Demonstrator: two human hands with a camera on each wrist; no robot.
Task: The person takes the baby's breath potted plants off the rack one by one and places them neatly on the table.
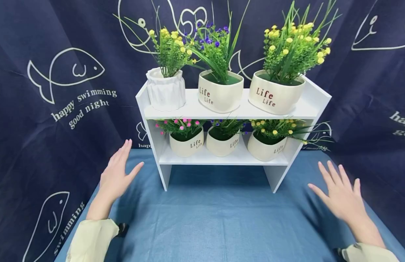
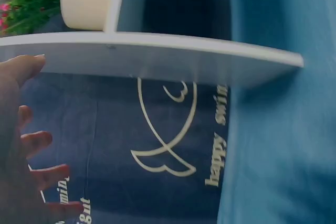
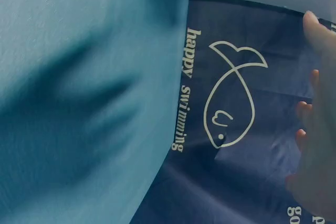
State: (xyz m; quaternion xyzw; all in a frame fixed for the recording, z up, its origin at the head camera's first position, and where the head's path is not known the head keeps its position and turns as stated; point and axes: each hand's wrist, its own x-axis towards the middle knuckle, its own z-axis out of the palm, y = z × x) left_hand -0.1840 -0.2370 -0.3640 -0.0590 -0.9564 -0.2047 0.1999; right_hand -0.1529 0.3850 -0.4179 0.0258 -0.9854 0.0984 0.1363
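My left hand (image 1: 115, 178) hovers to the left of a white two-tier shelf (image 1: 222, 160), fingers straight and thumb spread, holding nothing. On the other side, my right hand (image 1: 343, 196) is spread with its fingers apart, also holding nothing. The top tier carries a white ribbed pot (image 1: 166, 91) with yellow flowers and two cream "Life" pots, a middle one (image 1: 220, 96) with purple flowers and a right one (image 1: 276, 96) with yellow flowers. Below stand three smaller cream pots, with pink (image 1: 187, 145), purple (image 1: 223, 143) and yellow flowers (image 1: 266, 147). In the left wrist view the thumb overlaps the shelf's side panel (image 2: 157, 59).
Blue cloth (image 1: 215, 225) covers the table under the shelf. A dark navy curtain (image 1: 81, 145) with white fish drawings and lettering hangs behind and at both sides. Long grass blades (image 1: 315, 136) stick out past the shelf's right side.
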